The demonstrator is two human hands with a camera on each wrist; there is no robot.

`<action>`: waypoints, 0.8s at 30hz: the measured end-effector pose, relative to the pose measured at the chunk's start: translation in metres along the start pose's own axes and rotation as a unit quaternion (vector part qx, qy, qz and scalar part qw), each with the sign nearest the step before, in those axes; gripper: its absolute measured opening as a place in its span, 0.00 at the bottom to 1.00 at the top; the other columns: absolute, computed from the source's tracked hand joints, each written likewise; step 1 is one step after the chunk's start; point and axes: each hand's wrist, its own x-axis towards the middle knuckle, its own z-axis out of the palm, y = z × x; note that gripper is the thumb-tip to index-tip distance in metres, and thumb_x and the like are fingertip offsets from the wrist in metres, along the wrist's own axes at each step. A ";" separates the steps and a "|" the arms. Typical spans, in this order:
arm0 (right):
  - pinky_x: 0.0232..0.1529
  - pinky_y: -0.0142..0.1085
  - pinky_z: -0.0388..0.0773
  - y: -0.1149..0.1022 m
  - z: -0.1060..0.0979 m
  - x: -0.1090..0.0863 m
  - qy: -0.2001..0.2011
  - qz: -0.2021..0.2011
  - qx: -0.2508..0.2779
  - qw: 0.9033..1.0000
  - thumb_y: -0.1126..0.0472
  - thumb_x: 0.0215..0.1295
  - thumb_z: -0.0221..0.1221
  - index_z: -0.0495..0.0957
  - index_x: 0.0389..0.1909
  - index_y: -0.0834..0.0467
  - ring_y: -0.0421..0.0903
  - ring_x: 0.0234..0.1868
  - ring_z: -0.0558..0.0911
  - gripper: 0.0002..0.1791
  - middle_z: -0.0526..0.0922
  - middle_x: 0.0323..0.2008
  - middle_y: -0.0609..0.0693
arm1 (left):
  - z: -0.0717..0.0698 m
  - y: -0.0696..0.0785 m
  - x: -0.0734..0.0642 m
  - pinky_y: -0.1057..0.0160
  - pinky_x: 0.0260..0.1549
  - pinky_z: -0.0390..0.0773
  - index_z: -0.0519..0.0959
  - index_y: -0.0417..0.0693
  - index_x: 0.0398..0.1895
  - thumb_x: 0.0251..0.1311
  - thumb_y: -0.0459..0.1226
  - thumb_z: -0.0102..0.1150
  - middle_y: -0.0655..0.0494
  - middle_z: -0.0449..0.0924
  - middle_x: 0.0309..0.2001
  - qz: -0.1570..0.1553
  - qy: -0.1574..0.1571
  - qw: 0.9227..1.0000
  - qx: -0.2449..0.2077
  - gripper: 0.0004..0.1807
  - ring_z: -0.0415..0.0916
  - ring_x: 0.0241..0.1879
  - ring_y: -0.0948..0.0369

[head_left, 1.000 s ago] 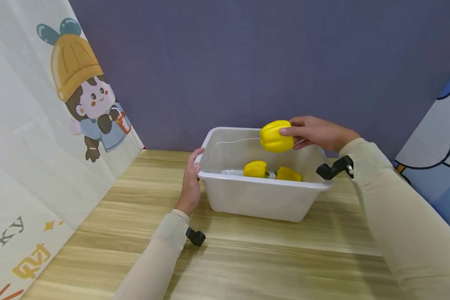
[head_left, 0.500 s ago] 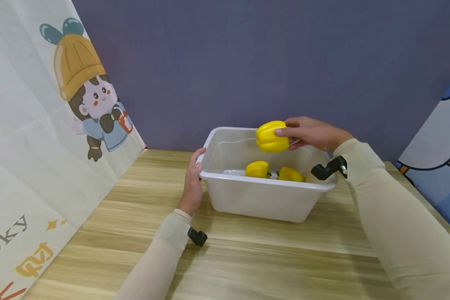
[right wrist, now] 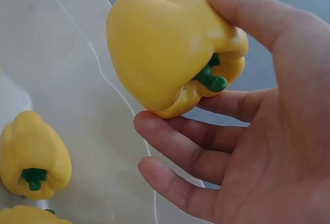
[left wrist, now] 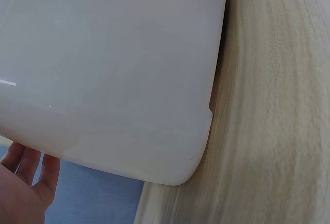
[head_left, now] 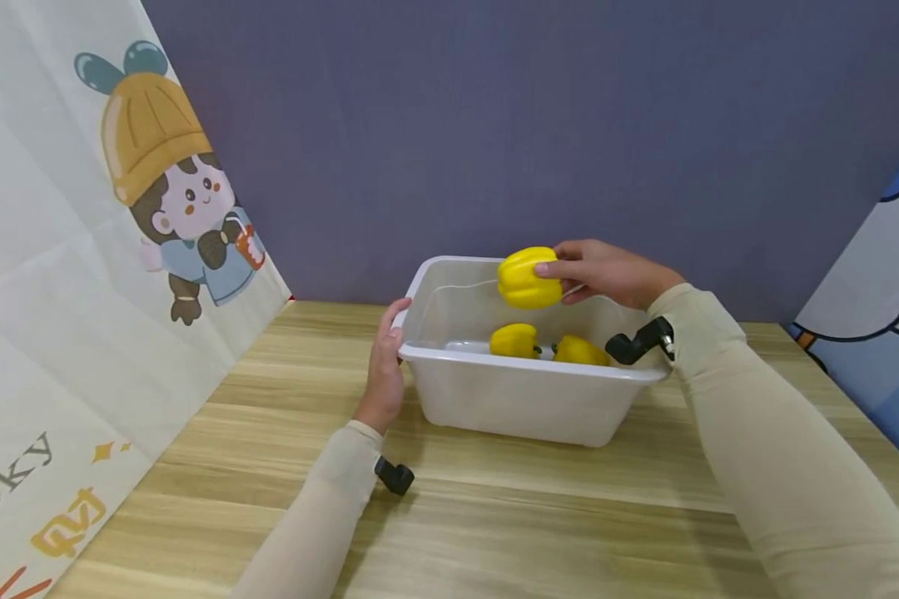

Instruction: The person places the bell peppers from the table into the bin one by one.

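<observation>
A yellow bell pepper (head_left: pixel 528 279) is pinched between the thumb and fingers of my right hand (head_left: pixel 610 270), above the back part of a white plastic tub (head_left: pixel 509 399). Its green stem (right wrist: pixel 212 79) faces the palm in the right wrist view. Inside the tub, on its floor, lie two more yellow peppers, a left one (head_left: pixel 514 341) and a right one (head_left: pixel 580 351), partly hidden by the front rim. My left hand (head_left: pixel 384 366) grips the tub's left rim, thumb and fingers on either side. In the left wrist view its fingers (left wrist: pixel 47 177) touch the tub's edge.
The tub stands on a wood-grain table (head_left: pixel 494 532). Close behind it rises a dark blue-grey panel (head_left: pixel 494 125). A white printed sheet (head_left: pixel 67 274) borders the left side, and another printed sheet (head_left: pixel 887 333) the right.
My right hand has carried the held pepper leftward over the tub, dipping slightly in the last half second. The left hand keeps its grip on the rim; the two lying peppers stay put.
</observation>
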 end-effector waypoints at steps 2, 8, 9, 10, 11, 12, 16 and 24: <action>0.57 0.46 0.76 -0.001 0.002 0.000 0.001 0.001 -0.003 1.000 0.35 0.66 0.59 0.71 0.59 0.59 0.56 0.50 0.73 0.35 0.75 0.49 0.58 | -0.001 0.000 0.000 0.51 0.52 0.65 0.62 0.54 0.73 0.68 0.50 0.30 0.31 0.68 0.57 0.001 -0.002 1.000 -0.001 0.31 0.68 0.51 0.47; 0.56 0.46 0.77 -0.006 0.006 -0.002 0.005 0.007 -0.010 1.000 0.34 0.65 0.59 0.71 0.58 0.59 0.56 0.49 0.74 0.36 0.75 0.48 0.58 | -0.003 0.002 -0.002 0.51 0.51 0.66 0.62 0.54 0.73 0.68 0.51 0.31 0.29 0.68 0.57 0.004 -0.005 1.000 -0.007 0.32 0.69 0.48 0.55; 0.56 0.46 0.77 -0.007 0.007 -0.002 0.005 0.008 -0.012 1.000 0.34 0.64 0.59 0.71 0.58 0.59 0.55 0.49 0.74 0.36 0.75 0.48 0.58 | -0.003 0.002 -0.002 0.51 0.51 0.66 0.62 0.53 0.73 0.68 0.51 0.31 0.29 0.68 0.57 0.004 -0.006 1.000 -0.008 0.32 0.69 0.49 0.54; 0.56 0.46 0.77 -0.007 0.009 -0.001 0.005 0.009 -0.014 1.000 0.34 0.64 0.60 0.71 0.58 0.59 0.55 0.48 0.74 0.36 0.75 0.48 0.59 | -0.003 0.003 -0.003 0.51 0.51 0.66 0.62 0.53 0.73 0.68 0.50 0.31 0.29 0.68 0.57 0.004 -0.006 1.000 -0.009 0.32 0.69 0.49 0.52; 0.55 0.46 0.77 -0.008 0.010 -0.001 0.006 0.010 -0.016 1.000 0.34 0.64 0.60 0.71 0.58 0.59 0.55 0.48 0.74 0.36 0.75 0.47 0.59 | -0.004 0.003 -0.003 0.51 0.51 0.65 0.62 0.53 0.73 0.68 0.50 0.31 0.29 0.68 0.57 0.005 -0.007 1.000 -0.010 0.32 0.69 0.50 0.48; 0.55 0.46 0.77 -0.009 0.011 -0.001 0.005 0.010 -0.019 1.000 0.33 0.63 0.60 0.71 0.58 0.59 0.56 0.48 0.74 0.37 0.75 0.47 0.59 | -0.004 0.003 -0.003 0.51 0.51 0.65 0.61 0.53 0.73 0.68 0.50 0.31 0.29 0.68 0.57 0.005 -0.007 1.000 -0.011 0.32 0.68 0.51 0.45; 0.55 0.46 0.77 -0.013 0.015 0.003 0.001 0.007 -0.029 1.000 0.32 0.62 0.60 0.71 0.60 0.59 0.56 0.48 0.74 0.38 0.75 0.48 0.59 | -0.005 0.004 -0.004 0.51 0.51 0.65 0.61 0.53 0.73 0.68 0.50 0.30 0.29 0.68 0.57 0.007 -0.006 1.000 -0.013 0.32 0.64 0.53 0.35; 0.55 0.46 0.77 -0.015 0.018 0.008 0.004 0.019 -0.039 0.999 0.31 0.59 0.61 0.71 0.59 0.59 0.56 0.47 0.75 0.40 0.75 0.47 0.59 | -0.004 0.003 -0.004 0.51 0.50 0.66 0.61 0.53 0.73 0.69 0.48 0.29 0.29 0.67 0.57 0.006 -0.003 1.000 -0.009 0.31 0.69 0.49 0.51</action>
